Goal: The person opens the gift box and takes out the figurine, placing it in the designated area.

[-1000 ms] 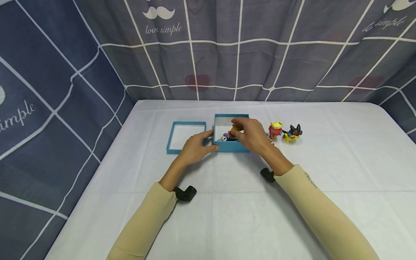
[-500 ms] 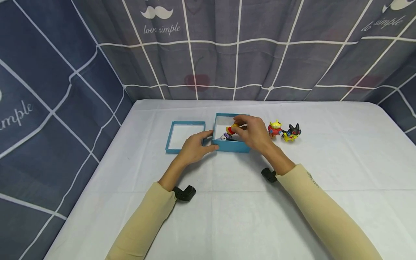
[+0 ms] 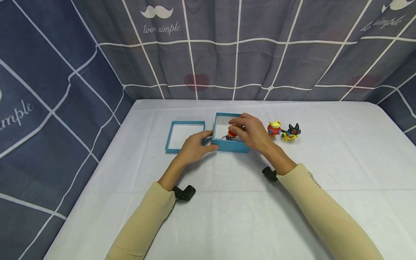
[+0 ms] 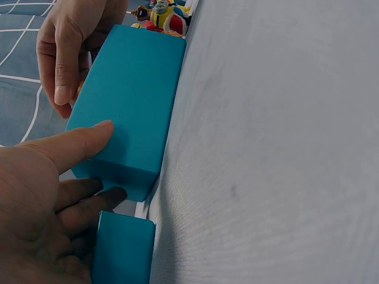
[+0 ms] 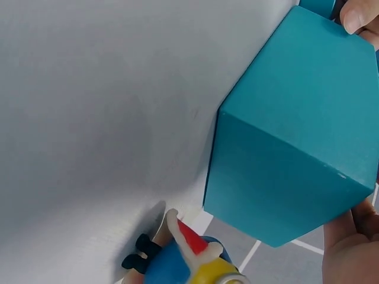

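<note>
The open teal box (image 3: 231,146) is noted standing on the white tablecloth (image 3: 234,216), with its shallow lid (image 3: 184,135) laid just beside it. A red-and-yellow figure (image 3: 231,134) is found inside the box, close above a white-and-purple figure (image 3: 225,138). It appears to be pinched between thumb and fingers of the right hand (image 3: 255,133); the exact contact is partly hidden. At the left hand (image 3: 195,147), thumb and fingers are spread wide about the box's near left corner, the thumb laid against the near wall. A yellow-headed figure (image 3: 274,128) and a black-eared yellow figure (image 3: 291,133) are seen to the right. For sound handling, the box should be steadied by light pressure only, since thin walls may bow. The pinched figure should be guided clear of the rim, and its neighbour left undisturbed, as small protruding parts could catch.
</note>
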`<state>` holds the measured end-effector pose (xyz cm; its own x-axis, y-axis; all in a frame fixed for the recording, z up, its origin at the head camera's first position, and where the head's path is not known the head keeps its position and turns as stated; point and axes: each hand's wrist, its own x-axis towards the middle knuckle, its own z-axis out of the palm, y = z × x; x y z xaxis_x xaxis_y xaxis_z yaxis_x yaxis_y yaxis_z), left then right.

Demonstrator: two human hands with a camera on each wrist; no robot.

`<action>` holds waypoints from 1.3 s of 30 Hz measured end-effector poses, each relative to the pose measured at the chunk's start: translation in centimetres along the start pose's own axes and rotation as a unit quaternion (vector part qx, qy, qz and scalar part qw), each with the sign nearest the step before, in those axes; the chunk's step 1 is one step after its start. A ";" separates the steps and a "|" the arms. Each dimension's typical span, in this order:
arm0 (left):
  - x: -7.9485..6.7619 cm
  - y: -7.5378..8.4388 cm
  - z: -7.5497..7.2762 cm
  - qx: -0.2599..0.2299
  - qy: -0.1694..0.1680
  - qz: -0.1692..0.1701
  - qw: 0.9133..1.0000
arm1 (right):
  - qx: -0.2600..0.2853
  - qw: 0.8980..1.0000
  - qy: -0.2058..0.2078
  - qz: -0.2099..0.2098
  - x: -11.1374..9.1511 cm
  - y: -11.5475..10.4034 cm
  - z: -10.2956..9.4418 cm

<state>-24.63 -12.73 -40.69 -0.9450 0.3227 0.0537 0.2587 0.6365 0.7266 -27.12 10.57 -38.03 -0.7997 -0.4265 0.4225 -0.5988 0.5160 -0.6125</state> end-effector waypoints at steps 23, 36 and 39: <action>0.0 0.0 0.0 -0.004 0.000 -0.002 1.000 | 0.006 0.993 -0.093 0.074 0.3 -0.5 -0.1; 0.2 0.0 0.0 -0.009 -0.001 -0.003 1.000 | 0.026 0.994 -0.088 0.058 0.2 -0.2 -0.2; 0.2 0.0 -0.1 -0.009 -0.002 -0.003 1.000 | 0.025 0.995 -0.075 0.065 0.2 -0.2 -0.1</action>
<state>-24.82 -12.71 -40.60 -0.9455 0.3222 0.0470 0.2499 0.6255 0.7392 -27.19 10.41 -37.77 -0.8524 -0.4664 0.2364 -0.4854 0.5375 -0.6896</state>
